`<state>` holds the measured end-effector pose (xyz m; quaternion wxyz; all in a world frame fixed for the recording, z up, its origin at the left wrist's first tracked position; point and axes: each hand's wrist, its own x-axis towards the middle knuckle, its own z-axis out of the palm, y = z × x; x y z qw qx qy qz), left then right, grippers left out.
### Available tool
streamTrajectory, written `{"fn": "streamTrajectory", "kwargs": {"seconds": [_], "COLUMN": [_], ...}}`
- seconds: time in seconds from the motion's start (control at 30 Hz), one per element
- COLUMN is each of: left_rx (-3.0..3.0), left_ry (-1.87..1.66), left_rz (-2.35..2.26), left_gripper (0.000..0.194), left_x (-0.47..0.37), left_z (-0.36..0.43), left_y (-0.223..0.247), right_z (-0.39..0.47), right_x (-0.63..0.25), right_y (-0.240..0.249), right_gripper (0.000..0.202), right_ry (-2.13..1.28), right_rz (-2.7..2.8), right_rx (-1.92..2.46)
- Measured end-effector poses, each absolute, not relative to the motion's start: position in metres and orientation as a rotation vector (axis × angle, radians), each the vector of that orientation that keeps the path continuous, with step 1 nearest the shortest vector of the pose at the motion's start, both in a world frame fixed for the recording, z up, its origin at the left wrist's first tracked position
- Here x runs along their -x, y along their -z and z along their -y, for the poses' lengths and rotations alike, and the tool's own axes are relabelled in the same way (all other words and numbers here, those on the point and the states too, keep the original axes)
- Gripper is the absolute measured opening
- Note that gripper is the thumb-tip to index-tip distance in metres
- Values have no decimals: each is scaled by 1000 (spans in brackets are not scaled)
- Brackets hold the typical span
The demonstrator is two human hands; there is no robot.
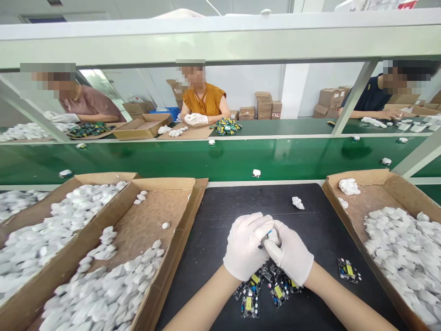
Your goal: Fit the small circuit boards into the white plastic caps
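Observation:
In white gloves, my left hand [246, 246] and my right hand [289, 250] are closed together around a small white rounded piece [273, 236]. A dark edge with a bit of blue, which looks like a circuit board, shows beside it between my fingers. My fingers hide most of both parts. Below my hands, several black circuit boards [249, 303] with yellow blocks lie heaped on the black mat [220, 220]. One more circuit board [347, 270] rests by itself to the right. A crumpled white lump [298, 202] sits beyond my right hand.
Cardboard trays of white pieces stand on the left [161, 184] and right [358, 174]. Behind the mat runs a green conveyor belt [165, 158], carrying a few spaced-out white-topped pieces [256, 173]. Three people work across it. A pale metal beam [220, 43] crosses above.

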<state>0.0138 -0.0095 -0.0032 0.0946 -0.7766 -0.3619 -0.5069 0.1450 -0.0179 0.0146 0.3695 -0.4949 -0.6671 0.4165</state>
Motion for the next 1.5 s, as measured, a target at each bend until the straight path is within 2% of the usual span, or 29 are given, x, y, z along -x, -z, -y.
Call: {"fn": "streamTrajectory", "kwargs": {"seconds": [0.1,0.23,0.43,0.57,0.63,0.83,0.93,1.0,1.1,1.17,1.23,1.4,1.5], "left_rx": [2311,2343,2566,2858,2950,3050,3182,3196,3024,2859,2783,2947,3001], "left_ry": [1564,1739,1899,1902,1921,1970,1992,2024,2110,2159,2197,2416,2409], "left_rz": [1086,1065,1019,1032,1028,855,680,731,1111,1357,1468,1367,1332], "left_gripper": [29,29,29,45,51,61,58,59,57,44,31,31,31], "left_x": [-15,-17,-16,-13,-11,-8,-9,-10,-11,-11,-10,-6,-5], "left_z": [10,9,7,9,10,8,9,9,7,5,4,5,8], "left_y": [1,0,0,-4,-4,-2,-1,1,6,8,9,4,1], "right_z": [18,19,17,17,18,20,21,20,17,15,13,14,16], "right_x": [-148,-149,-148,-153,-155,-157,-156,-155,-151,-150,-150,-152,-151], "right_y": [-14,-22,-29,-17,-13,-11,-9,-9,-11,-11,-11,-11,-15], "right_gripper": [12,16,25,33,28,23,26,26,19,12,14,15,17], "right_ry": [-1103,-1397,-1493,-1716,-1821,-2146,-2297,-2287,-2129,-2008,-1930,-1960,-1991], "right_rz": [1719,1584,1534,1341,1177,894,814,809,750,722,737,723,751], "right_rx": [1208,1043,852,628,608,463,388,399,501,555,566,568,610]}}
